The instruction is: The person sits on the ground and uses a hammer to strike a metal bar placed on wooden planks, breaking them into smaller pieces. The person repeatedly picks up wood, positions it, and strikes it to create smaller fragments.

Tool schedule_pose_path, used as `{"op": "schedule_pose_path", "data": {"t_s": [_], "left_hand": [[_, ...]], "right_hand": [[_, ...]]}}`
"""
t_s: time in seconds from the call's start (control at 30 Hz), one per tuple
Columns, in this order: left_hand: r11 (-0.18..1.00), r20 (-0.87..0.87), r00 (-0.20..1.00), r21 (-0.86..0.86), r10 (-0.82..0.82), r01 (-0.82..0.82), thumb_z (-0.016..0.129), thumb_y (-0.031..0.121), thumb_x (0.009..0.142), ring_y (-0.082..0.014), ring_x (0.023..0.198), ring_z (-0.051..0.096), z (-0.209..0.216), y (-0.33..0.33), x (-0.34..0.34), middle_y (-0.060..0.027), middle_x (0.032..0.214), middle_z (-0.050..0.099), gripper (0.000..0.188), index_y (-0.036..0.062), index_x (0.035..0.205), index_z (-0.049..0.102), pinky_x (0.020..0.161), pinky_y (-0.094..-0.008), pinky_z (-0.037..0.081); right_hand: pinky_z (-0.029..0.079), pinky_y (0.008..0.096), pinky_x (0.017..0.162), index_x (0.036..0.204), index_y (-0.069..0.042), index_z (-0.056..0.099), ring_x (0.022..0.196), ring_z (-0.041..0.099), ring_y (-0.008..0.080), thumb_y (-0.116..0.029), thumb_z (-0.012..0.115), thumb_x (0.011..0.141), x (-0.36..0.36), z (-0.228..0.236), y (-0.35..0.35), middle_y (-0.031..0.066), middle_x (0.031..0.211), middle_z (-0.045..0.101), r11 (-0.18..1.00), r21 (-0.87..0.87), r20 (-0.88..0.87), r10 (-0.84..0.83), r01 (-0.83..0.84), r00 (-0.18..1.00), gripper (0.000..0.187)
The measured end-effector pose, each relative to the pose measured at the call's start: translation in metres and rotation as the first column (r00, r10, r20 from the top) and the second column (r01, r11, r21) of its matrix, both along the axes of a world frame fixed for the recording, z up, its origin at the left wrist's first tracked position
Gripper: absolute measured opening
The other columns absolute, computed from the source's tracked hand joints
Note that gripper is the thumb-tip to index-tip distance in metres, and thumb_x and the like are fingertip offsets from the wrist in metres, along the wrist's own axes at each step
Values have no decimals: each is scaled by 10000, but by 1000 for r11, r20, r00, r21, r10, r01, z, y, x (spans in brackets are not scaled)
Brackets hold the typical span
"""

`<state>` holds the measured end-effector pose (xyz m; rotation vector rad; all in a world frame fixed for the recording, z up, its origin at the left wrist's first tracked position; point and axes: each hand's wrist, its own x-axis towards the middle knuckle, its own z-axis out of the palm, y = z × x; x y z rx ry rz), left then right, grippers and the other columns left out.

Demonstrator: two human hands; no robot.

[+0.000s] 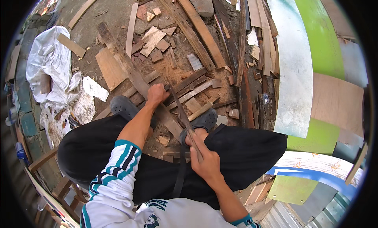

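Observation:
A long, weathered wooden plank (132,72) slants across the ground between my feet. My left hand (158,93) grips it near the middle, fingers curled over its edge. Closed around the handle of a handsaw (182,114) is my right hand (205,162), just above my lap. The saw's long dark blade is seen nearly edge-on, its tip close beside my left hand; its teeth cannot be made out. My grey clogs (123,106) stand on either side of the plank, and a short pale stick (200,111) lies against the right one.
Wood offcuts (152,41) and sawdust litter the dirt ahead. Long boards (201,31) lie beyond, near a stone block (201,3). A white sack (49,64) sits at the left. Pale sheet (292,66) and green panels (328,35) line the right side.

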<state>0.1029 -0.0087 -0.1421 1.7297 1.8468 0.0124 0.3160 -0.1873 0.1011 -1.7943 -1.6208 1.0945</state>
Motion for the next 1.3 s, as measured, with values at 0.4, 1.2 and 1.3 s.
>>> {"op": "schedule_pose_path", "data": {"t_s": [0.4, 1.2, 1.3], "left_hand": [[998, -1, 1000, -60, -17, 16, 713, 377, 782, -416, 856, 696, 5, 11, 1, -251, 863, 705, 379, 12, 884, 742, 790, -492, 555], [997, 24, 1000, -76, 6, -4, 742, 393, 774, -427, 876, 685, 5, 11, 4, -269, 879, 696, 423, -14, 890, 728, 782, -489, 543], [994, 55, 997, -95, 50, -45, 734, 378, 779, -432, 892, 681, 2, 11, -1, -273, 902, 696, 414, -16, 905, 723, 796, -496, 536]], "right_hand": [[566, 420, 652, 1344, -167, 614, 717, 698, 381, -185, 612, 906, -6, -10, 13, 236, 806, 701, 998, 61, 15, -28, 27, 1000, 438], [557, 475, 779, 1380, -160, 560, 865, 685, 434, -196, 586, 923, -11, 5, 19, 223, 1069, 702, 992, -124, 22, -6, 8, 1000, 459], [560, 482, 764, 1389, -187, 555, 854, 687, 436, -199, 588, 924, -20, -32, 52, 212, 1084, 703, 991, -131, 50, 22, -15, 999, 466]]}}
